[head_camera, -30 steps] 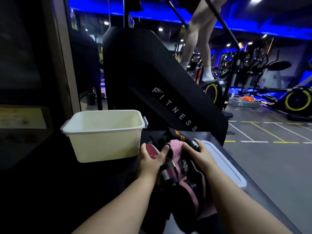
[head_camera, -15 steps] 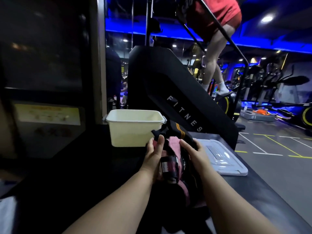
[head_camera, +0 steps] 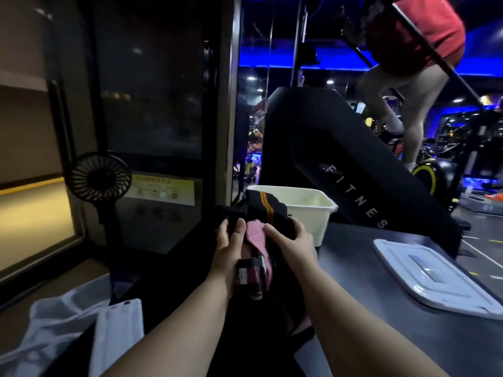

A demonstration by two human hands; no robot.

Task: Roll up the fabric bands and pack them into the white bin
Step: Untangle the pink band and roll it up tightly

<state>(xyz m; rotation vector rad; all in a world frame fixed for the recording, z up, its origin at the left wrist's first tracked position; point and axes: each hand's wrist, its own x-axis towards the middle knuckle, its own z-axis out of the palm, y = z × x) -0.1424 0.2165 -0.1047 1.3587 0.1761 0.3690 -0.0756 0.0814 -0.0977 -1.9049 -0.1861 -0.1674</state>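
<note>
Over the dark counter (head_camera: 381,281), left hand (head_camera: 228,248) at 9 o'clock and right hand (head_camera: 294,243) at 3 both clamp the fabric bands (head_camera: 257,235), seemingly unrolled. Bundle runs 6 to 12; white bin (head_camera: 313,221) sits just beyond at 1 o'clock, nearer the right hand.

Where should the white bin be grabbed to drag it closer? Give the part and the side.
Take the white bin by the lip jutting from its right end, coming from the right over the table. The rim flares into a handle there, unobstructed; the left end sits behind the fabric bands held by the left hand and right hand.
</note>
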